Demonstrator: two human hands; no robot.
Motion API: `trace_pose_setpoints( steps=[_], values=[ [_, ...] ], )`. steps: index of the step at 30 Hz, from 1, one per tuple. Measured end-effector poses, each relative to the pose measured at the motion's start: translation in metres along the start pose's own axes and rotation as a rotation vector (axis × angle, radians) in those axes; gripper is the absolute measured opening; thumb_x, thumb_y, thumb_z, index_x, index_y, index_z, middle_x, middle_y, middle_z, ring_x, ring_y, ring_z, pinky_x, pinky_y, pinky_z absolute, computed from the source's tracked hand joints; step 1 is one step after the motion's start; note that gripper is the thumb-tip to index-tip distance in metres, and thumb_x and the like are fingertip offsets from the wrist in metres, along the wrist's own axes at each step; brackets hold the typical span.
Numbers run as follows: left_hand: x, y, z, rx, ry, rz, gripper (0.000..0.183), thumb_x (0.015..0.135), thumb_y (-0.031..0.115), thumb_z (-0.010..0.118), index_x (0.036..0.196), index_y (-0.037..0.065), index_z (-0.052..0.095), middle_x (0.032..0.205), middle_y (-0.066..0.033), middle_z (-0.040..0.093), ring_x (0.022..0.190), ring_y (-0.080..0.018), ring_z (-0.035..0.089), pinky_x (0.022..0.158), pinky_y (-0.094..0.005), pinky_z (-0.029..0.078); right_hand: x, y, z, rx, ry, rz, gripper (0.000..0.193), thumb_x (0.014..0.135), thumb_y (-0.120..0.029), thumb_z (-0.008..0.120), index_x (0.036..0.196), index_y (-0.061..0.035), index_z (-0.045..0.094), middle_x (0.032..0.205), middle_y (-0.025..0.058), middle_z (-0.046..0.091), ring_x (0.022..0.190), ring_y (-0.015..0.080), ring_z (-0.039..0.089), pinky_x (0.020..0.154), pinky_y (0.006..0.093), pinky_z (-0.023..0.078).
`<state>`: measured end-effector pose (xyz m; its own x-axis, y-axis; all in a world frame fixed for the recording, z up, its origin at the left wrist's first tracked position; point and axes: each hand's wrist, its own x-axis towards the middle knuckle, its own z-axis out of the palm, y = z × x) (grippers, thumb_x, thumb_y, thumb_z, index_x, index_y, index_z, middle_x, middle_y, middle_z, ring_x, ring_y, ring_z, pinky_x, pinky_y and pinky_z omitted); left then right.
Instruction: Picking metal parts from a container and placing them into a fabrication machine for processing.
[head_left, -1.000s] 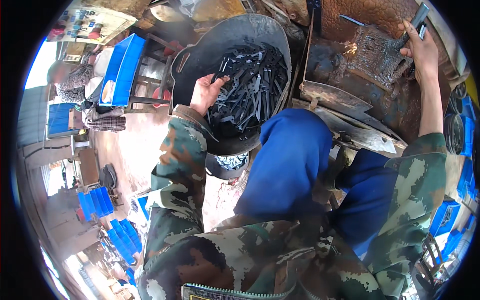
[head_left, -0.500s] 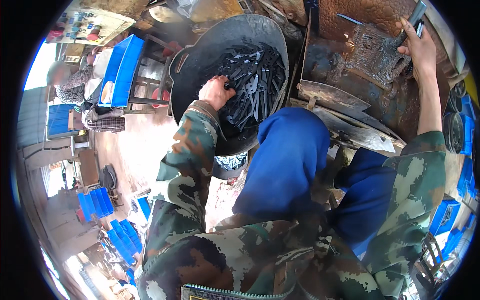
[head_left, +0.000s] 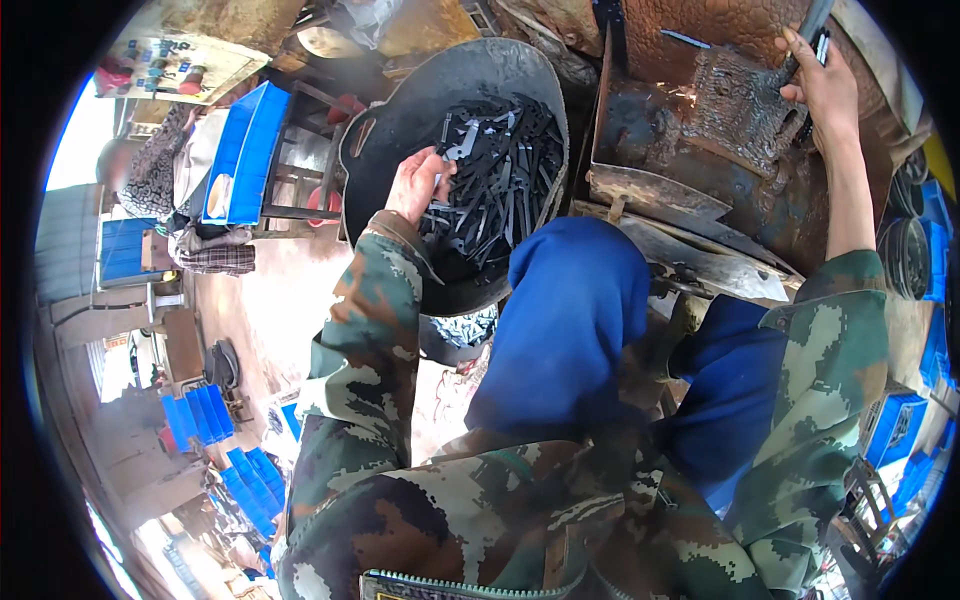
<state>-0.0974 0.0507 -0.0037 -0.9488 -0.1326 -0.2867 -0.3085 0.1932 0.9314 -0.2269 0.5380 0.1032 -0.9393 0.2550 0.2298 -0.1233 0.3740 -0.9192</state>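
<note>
My left hand [head_left: 416, 188] is over the near left part of a big dark tub [head_left: 385, 205], its fingers pinched together. A flat grey metal piece [head_left: 462, 140] shows at its fingertips; where they grip it is partly hidden. Below lies a heap of dark, flat metal strips [head_left: 495, 185]. At the far right, my right hand [head_left: 822, 85] is closed around an upright grey metal bar [head_left: 816, 22]. Thin dark strips also show beside those fingers. Under that hand is a rusty, wet-looking metal tray [head_left: 640, 140] with a crusted block [head_left: 735, 115] in it.
A small container of shiny metal pieces [head_left: 465, 328] stands below the tub. A blue bin [head_left: 245, 150] rests on a stand at the left, near another person [head_left: 150, 170]. More blue bins [head_left: 250, 485] lie lower left. A small blue strip [head_left: 685, 38] lies at the tray's back.
My left hand has drawn slightly back and lifted from the heap, with a lighter grey piece now showing at its fingertips. My right hand keeps its grip on the bar.
</note>
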Motion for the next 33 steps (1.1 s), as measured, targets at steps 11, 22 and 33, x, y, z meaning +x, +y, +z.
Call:
trace_pose_setpoints(
  steps=[11,22,33],
  values=[
    [-0.038,0.090,0.066,-0.264,-0.294,-0.014,0.008,0.090,0.008,0.054,0.091,0.002,0.059,0.061,0.0060,0.038,0.049,-0.0035,0.030,0.043,-0.0220,0.023,-0.002,0.003,0.004,0.003,-0.007,-0.035,0.036,0.094,-0.034,0.065,0.117,-0.0063,0.066,0.104,0.0003,0.071,0.066,0.0020,0.052,0.056,0.0205,0.053],
    [-0.023,0.223,0.213,-0.326,-0.580,0.244,0.018,0.098,0.020,0.058,0.090,0.004,0.060,0.064,0.0055,0.046,0.051,-0.0030,0.038,0.045,-0.0200,0.029,-0.008,-0.012,0.008,0.106,0.011,-0.070,0.014,0.094,-0.017,0.063,0.093,-0.0051,0.056,0.076,0.0032,0.058,0.056,0.0127,0.054,0.041,0.0275,0.050],
    [0.014,0.195,0.276,-0.389,-0.373,0.138,0.029,0.100,0.028,0.051,0.082,0.007,0.060,0.057,0.0059,0.041,0.041,-0.0046,0.030,0.039,-0.0219,0.021,-0.014,-0.021,0.002,0.048,-0.002,-0.087,0.019,0.095,-0.019,0.061,0.098,-0.0012,0.056,0.081,0.0070,0.061,0.060,0.0170,0.061,0.045,0.0304,0.053]
  ],
)
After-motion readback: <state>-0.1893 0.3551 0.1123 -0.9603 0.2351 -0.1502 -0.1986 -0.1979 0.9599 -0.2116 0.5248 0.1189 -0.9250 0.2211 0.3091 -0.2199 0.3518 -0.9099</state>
